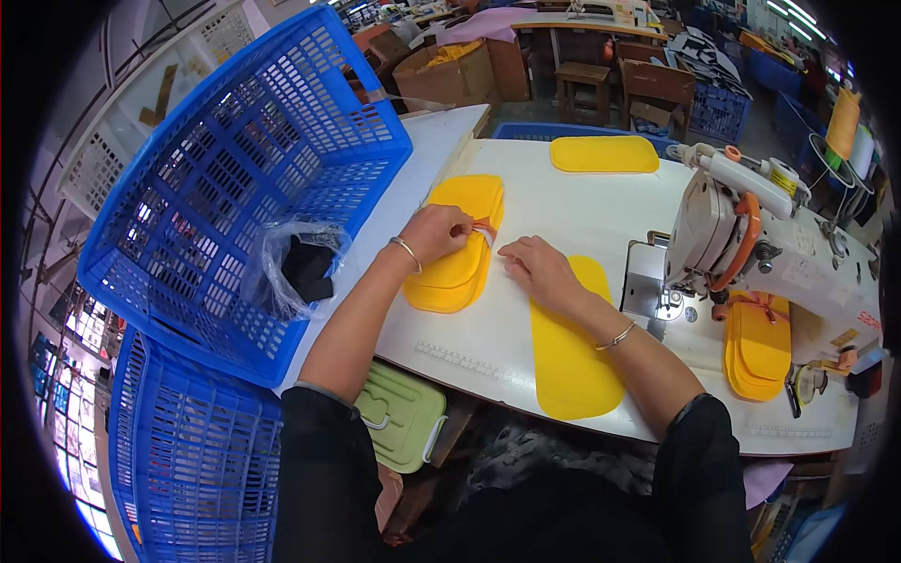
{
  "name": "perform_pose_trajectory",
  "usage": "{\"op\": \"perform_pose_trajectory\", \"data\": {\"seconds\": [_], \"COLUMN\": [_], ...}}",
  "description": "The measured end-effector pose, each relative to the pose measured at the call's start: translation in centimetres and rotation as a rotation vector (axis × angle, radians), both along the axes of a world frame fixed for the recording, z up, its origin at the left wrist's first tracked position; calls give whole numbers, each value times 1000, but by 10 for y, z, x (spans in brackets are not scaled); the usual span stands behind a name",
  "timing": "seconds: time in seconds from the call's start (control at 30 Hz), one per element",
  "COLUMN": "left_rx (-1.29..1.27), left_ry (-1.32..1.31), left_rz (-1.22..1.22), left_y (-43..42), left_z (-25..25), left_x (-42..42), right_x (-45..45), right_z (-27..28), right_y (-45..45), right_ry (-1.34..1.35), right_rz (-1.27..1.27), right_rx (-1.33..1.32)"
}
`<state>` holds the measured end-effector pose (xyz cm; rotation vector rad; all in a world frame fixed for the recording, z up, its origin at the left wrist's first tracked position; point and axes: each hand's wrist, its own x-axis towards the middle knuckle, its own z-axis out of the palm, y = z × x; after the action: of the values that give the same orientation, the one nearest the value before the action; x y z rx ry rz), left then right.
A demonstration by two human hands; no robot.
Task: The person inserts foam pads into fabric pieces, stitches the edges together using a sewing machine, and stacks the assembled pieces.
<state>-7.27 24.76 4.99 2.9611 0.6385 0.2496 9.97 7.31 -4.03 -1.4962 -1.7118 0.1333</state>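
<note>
From my end I see the blue basket [246,178], then the left hand [435,235] apparently pinching a red band [484,232] around the yellow stack [458,278] on the white table [526,202]; whether it is fastened, I can't tell. The right hand [544,270], fingers loosely parted, grips nothing. A large yellow piece [571,361] remains unbanded; the rightmost stack [756,349], by the sewing machine [702,225], looks already tied.
</note>
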Motion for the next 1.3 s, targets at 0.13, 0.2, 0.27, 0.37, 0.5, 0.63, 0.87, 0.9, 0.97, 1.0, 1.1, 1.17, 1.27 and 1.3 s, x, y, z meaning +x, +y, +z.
{"op": "perform_pose_trajectory", "data": {"seconds": [0.13,0.2,0.27,0.37,0.5,0.63,0.87,0.9,0.97,1.0,1.1,1.17,1.27,1.3], "left_rx": [-178,-309,-375,-573,-839,-730,-425,-392,-504,-604,-359,-10,355,349], "left_ry": [-107,-140,-154,-202,-242,-206,-86,-94,-118,-142,-328,-487,-411,-407], "left_rz": [12,28,37,81,107,-52,-424,-450,-406,-355,-178,-50,-39,-60], "left_y": [14,20,26,33,17,-54,-160,-162,-157,-151,-142,-142,-132,-132], "left_z": [-6,-11,-16,-26,-4,38,-37,-47,-44,-40,-49,-63,-75,-74], "left_x": [-5,-6,-7,-13,-22,-33,-44,-43,-47,-47,-19,-6,7,7], "right_x": [0,0,-3,-11,-18,-18,31,30,23,13,-16,-25,-31,-33], "right_z": [2,3,7,12,5,2,39,47,53,53,41,35,20,17], "right_y": [7,9,11,14,12,14,-72,-107,-176,-209,-269,-284,-289,-291], "right_ry": [5,-52,-77,-308,-391,-366,-177,-224,-284,-280,-282,-285,-389,-380], "right_rz": [-25,-34,-39,-146,-190,-208,8,-31,-72,-84,-99,-100,-198,-217], "right_rx": [-10,-14,-16,-215,-95,-112,-90,-110,-206,-202,-206,-209,-173,-179]}}
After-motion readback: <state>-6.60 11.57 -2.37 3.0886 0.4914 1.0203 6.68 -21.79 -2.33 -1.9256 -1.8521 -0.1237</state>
